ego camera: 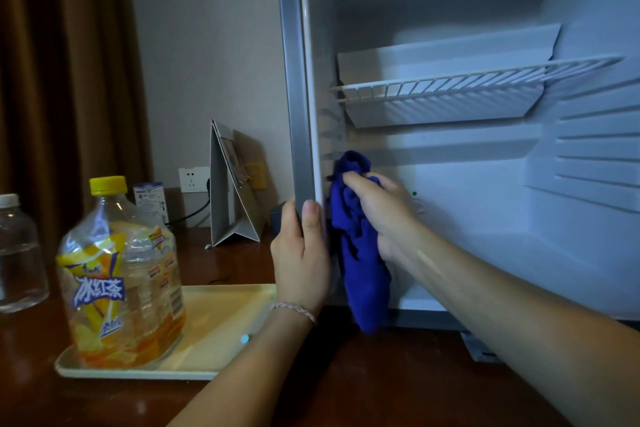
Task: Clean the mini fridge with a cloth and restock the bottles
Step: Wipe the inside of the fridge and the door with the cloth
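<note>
While the left hand (300, 255) wraps its fingers round the grey front edge of the mini fridge (298, 87), thumb laid flat on the frame, the right hand (377, 208) reaches inside with its grip pinched tight on a bunched blue cloth (360, 253). That cloth is pressed against the fridge's left inner wall just behind the frame, and its loose end hangs down past the bottom lip of the cabinet toward the worktop (381, 385). A white wire shelf (450, 87) crosses the interior higher up, and nothing shows on it. On the left part of the worktop a pale tray (221, 315) lies with its right end just beside the fridge, touching or nearly so. An iced tea bottle (121, 274) with a yellow cap stands upright on the tray's left end. A clear water bottle (19, 253) stands off the tray at the worktop's left edge. Near the back edge a folded card stand (235, 191) sits upright by a wall socket (192, 179). The left wrist wears a braided bracelet (294, 309).
</note>
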The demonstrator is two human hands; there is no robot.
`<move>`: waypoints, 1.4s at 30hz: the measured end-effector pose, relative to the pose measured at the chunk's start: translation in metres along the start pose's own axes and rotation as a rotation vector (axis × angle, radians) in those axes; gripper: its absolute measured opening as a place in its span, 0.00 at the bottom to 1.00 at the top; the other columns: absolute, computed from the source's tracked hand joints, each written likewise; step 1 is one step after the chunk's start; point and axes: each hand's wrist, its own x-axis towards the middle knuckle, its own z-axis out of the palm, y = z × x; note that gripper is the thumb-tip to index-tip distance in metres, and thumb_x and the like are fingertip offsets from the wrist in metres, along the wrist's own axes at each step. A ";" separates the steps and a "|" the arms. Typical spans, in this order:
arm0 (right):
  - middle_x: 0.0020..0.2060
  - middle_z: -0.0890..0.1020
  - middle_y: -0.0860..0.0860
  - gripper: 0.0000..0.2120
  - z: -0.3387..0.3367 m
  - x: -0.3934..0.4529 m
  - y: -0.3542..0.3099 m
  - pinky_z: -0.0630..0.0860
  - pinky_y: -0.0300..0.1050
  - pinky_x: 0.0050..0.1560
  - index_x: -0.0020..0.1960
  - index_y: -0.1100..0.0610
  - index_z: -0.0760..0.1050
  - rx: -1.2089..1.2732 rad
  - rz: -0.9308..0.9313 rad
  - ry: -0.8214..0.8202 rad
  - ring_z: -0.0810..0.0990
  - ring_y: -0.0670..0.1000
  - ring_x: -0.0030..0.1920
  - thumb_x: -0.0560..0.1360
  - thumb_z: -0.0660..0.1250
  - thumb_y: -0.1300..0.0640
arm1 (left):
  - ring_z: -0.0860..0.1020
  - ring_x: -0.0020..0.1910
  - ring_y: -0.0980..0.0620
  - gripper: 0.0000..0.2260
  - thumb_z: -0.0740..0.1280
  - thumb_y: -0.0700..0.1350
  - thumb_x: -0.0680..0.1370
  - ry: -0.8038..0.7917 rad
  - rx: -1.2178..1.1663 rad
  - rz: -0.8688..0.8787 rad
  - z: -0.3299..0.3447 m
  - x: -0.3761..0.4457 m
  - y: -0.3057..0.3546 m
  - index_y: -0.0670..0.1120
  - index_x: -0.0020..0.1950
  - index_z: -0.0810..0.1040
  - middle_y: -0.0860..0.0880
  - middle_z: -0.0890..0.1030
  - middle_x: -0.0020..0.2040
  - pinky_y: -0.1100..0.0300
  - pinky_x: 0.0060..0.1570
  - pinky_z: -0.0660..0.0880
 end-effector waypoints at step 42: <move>0.34 0.84 0.51 0.08 0.004 0.043 0.022 0.79 0.47 0.42 0.40 0.54 0.77 -0.013 -0.001 0.145 0.82 0.53 0.38 0.73 0.74 0.53 | 0.77 0.35 0.60 0.16 0.55 0.57 0.81 -0.005 -0.073 -0.010 -0.004 0.002 0.005 0.47 0.49 0.76 0.55 0.80 0.39 0.68 0.35 0.71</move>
